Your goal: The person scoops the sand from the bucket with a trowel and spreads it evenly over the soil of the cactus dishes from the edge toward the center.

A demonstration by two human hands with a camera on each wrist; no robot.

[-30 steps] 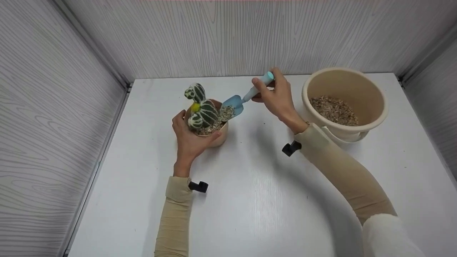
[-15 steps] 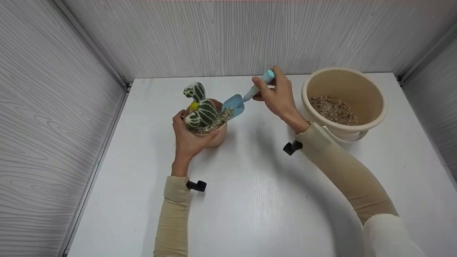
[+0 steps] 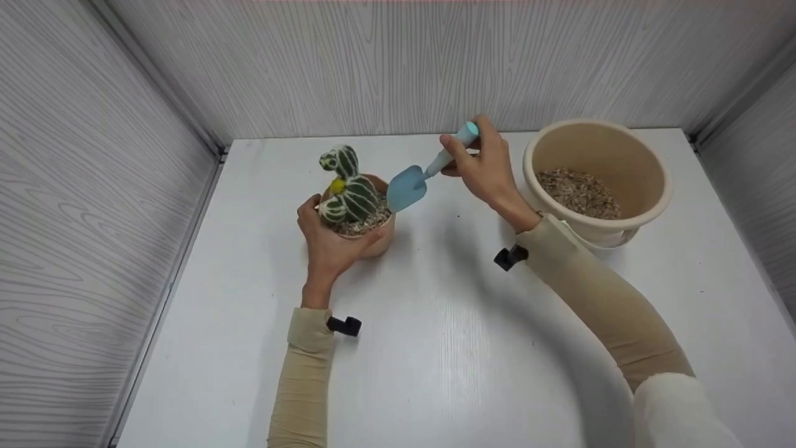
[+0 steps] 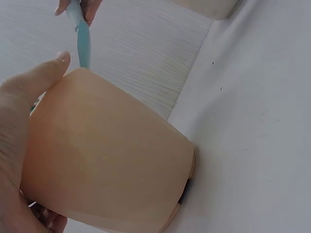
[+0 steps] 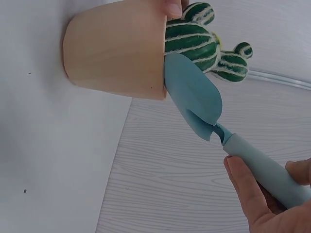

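We see the cream bucket (image 3: 596,180) of gravel unmoved at the table's (image 3: 448,348) right. The left hand (image 3: 326,239) still wraps the cactus pot (image 3: 372,239) mid-table. The right hand (image 3: 485,168) grips the blue trowel (image 3: 407,186), now emptied, its blade tipped at the pot's rim.

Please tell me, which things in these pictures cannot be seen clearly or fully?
- Left wrist view: the cactus is hidden behind the small pot; the bucket is cut by the top edge.
- Right wrist view: the trowel handle end runs off the frame.
- Head view: the right hand covers part of the trowel handle.
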